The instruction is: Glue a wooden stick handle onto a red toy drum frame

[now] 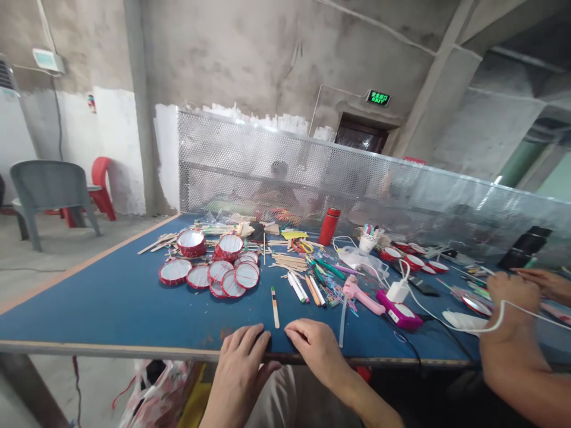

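My left hand (241, 365) lies open over the table's front edge, its fingers fairly flat and its thumb out to the side. To its right my right hand (314, 345) rests on the tabletop edge with loosely bent fingers; nothing shows in it. Just beyond the gap between both hands lies a wooden craft stick (275, 309) with a green and dark painted far end, touched by neither hand. A clear glue stick (343, 321) lies right of my right hand, by a pink glue gun (361, 296). Several marker pens (298, 286) lie farther in.
Round red-rimmed discs (234, 279) are piled at left on the blue table (111, 297). Craft sticks (289, 261), a red bottle (329, 227) and a purple power strip (399, 310) with cables stand around. A co-worker's hands (513, 291) work at right. A perforated metal screen (250, 154) borders the back.
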`<state>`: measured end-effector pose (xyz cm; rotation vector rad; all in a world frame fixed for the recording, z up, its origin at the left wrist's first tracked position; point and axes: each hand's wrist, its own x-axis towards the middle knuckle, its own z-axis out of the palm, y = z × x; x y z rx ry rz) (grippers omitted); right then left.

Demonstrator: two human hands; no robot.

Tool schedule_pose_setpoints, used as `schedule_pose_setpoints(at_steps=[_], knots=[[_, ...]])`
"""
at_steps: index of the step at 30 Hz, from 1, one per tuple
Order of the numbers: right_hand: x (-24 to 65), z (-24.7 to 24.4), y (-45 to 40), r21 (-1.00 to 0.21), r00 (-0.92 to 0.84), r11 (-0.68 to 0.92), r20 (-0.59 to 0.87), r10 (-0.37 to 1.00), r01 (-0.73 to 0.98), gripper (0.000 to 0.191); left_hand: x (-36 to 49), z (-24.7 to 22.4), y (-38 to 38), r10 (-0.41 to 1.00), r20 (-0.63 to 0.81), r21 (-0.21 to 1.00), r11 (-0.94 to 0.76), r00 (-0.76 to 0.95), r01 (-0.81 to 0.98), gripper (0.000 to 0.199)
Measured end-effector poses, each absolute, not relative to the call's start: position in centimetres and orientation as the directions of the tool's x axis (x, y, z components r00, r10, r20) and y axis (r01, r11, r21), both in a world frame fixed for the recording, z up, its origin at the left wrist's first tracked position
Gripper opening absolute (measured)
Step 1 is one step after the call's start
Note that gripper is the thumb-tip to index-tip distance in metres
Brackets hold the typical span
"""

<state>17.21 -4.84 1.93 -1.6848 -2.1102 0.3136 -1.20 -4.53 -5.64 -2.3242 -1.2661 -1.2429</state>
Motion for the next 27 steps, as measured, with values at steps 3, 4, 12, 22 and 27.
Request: schedule_pose_setpoints(at_steps=[3,4,12,22,27], knots=[[18.7,3.9,-4.8,-0.431,-0.171,0.219,0.147,0.974,0.876,0.027,-1.8,-5.6,-4.2,0.536,0.76,0.113,-0.666,0.368,0.737,0.027],[19.4,4.7,-4.5,-0.42,-0.156,0.202,0.142,0.977,0.885,0.027,-1.8,-5.6,-4.2,0.548,0.752,0.112,-0.653,0.366,0.749,0.027],[25.6,8.4,3.3,-0.262,-0.016,0.044,0.109,0.994,0.964,0.024,-1.4,-5.5,-4.7,0.561,0.75,0.033,-0.561,0.35,0.827,0.032],[28.4,8.0,10.6,-0.1,0.073,-0.066,0.071,0.995,0.993,0.032,-2.5,-7.1,-3.4,0.384,0.804,-0.164,-0.59,0.454,0.79,0.029],[28.8,8.2,11.0,-0.011,0.088,-0.088,0.043,0.995,0.996,0.032,-2.5,-7.1,-3.3,0.391,0.797,-0.158,-0.601,0.46,0.784,0.028]])
